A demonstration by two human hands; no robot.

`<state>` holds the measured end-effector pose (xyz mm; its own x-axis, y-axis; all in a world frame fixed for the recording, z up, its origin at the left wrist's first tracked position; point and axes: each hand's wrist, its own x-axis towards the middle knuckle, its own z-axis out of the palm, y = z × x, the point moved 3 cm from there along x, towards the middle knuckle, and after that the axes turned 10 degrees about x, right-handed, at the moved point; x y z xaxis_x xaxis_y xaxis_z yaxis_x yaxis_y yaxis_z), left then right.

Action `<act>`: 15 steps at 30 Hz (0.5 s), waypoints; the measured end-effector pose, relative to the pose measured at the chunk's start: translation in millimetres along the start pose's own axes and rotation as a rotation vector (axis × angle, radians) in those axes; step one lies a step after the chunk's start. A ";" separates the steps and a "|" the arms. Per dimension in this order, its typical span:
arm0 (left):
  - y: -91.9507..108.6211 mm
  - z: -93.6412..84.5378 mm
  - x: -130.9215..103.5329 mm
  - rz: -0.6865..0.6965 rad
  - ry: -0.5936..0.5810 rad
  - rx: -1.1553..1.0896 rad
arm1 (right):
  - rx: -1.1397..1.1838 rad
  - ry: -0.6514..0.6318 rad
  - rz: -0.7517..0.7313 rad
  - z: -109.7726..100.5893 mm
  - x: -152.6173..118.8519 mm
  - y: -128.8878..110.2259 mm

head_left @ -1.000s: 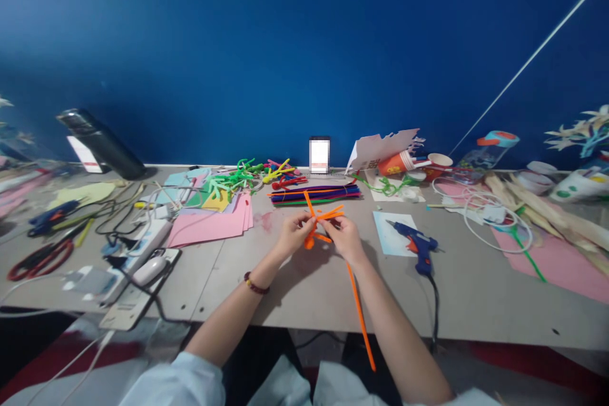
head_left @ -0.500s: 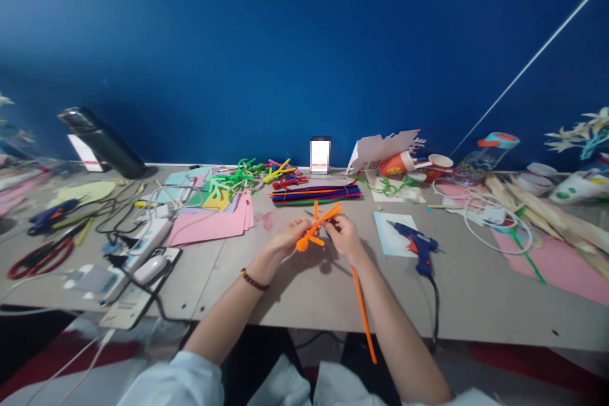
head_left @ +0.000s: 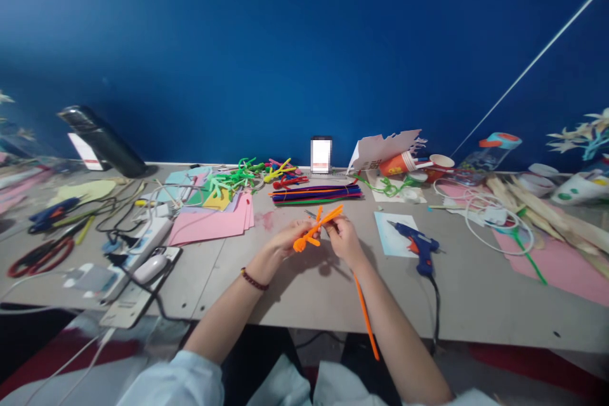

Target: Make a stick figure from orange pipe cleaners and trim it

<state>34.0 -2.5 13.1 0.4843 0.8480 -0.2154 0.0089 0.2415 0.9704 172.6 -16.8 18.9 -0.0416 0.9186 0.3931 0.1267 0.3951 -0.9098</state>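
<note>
Above the middle of the table I hold an orange pipe cleaner figure [head_left: 301, 244], its short strands crossing and a rounded knot at its lower left end. My left hand [head_left: 294, 236] pinches it from the left, with a beaded bracelet on that wrist. On the other side, the closed fingers of my right hand [head_left: 343, 240] grip its orange strands. A long orange pipe cleaner strand [head_left: 365, 317] hangs below my right hand, past the table's front edge. Small metal tips, perhaps scissors, show behind the figure; my fingers hide the rest.
A bundle of coloured pipe cleaners [head_left: 316, 193] lies beyond my hands, before a phone [head_left: 321, 155]. To the right rests a blue glue gun [head_left: 419, 244], its cord over the front edge. Pink paper [head_left: 209, 226], a power strip [head_left: 137, 254] and cables fill the left.
The orange figure has tilted and shifted slightly in my fingers. My right hand is a touch lower, and the hanging strand has swung slightly right.
</note>
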 end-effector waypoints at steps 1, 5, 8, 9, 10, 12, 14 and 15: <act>-1.3 -0.1 0.6 -0.010 -0.005 -0.006 | -0.001 -0.003 -0.006 0.4 0.0 0.3; -4.9 -2.3 3.3 0.006 0.056 0.022 | 0.059 0.032 0.058 1.1 -0.3 5.2; -4.2 -5.3 4.3 0.060 0.157 0.132 | 0.141 0.057 0.150 1.3 -0.9 7.8; -3.2 -7.1 4.5 0.091 0.207 0.190 | 0.152 0.068 0.171 1.1 -1.1 8.0; -1.6 -9.4 4.6 0.135 0.269 0.262 | 0.157 0.084 0.186 0.7 -1.3 8.3; 3.9 -15.1 3.7 0.287 0.426 0.455 | 0.176 0.116 0.216 -0.4 -1.5 10.4; 11.3 -18.2 1.0 0.513 0.541 0.691 | 0.230 0.135 0.260 -0.8 -1.2 15.9; 14.6 -18.2 -0.6 0.634 0.564 0.802 | 0.265 0.139 0.286 -0.7 -1.0 19.6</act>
<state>17.9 9.1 25.4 0.1446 0.8476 0.5105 0.5530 -0.4971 0.6687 175.9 -9.9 0.8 0.0943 0.9886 0.1170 -0.1469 0.1300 -0.9806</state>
